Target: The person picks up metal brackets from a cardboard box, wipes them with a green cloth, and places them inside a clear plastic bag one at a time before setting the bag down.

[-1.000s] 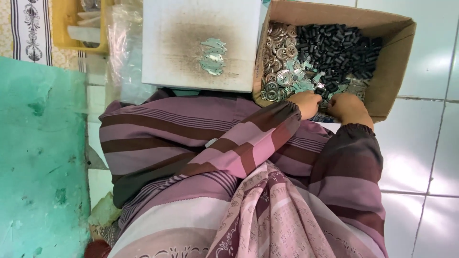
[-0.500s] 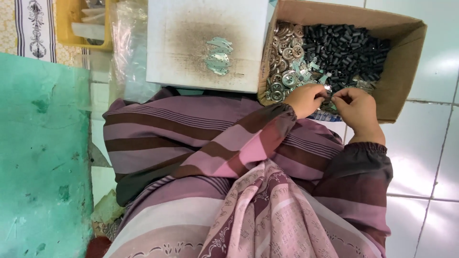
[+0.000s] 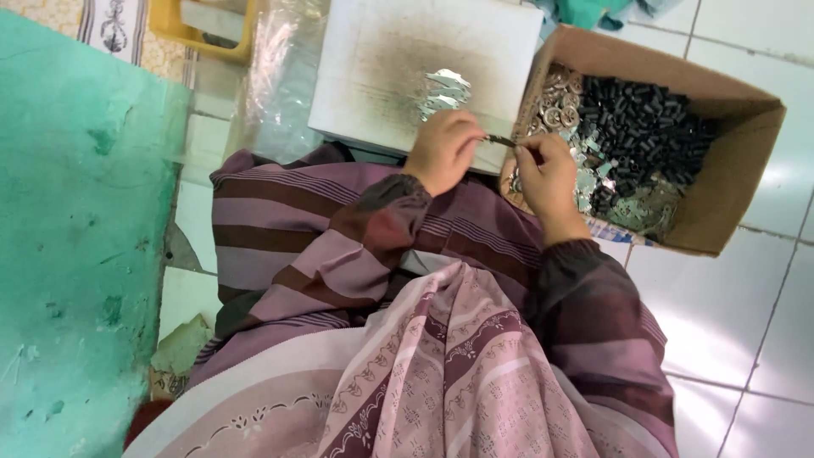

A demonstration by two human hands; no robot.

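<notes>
Since the earlier frame both hands have come up out of the cardboard box (image 3: 746,153) and met over its near-left rim. A small dark part (image 3: 500,141) now sits between them, long axis roughly horizontal, bridging one hand to the other. Left hand (image 3: 443,151) is closed, fingertips pinching the part's left end. Right hand (image 3: 547,174) is curled at the other end; whether it grips the part or a second piece is unclear, too small to resolve. Both hands equally near. Just behind lies the white board (image 3: 381,59) with a little heap of silvery pieces (image 3: 443,92). The box holds black cylinders (image 3: 644,127) and metal rings (image 3: 555,106).
</notes>
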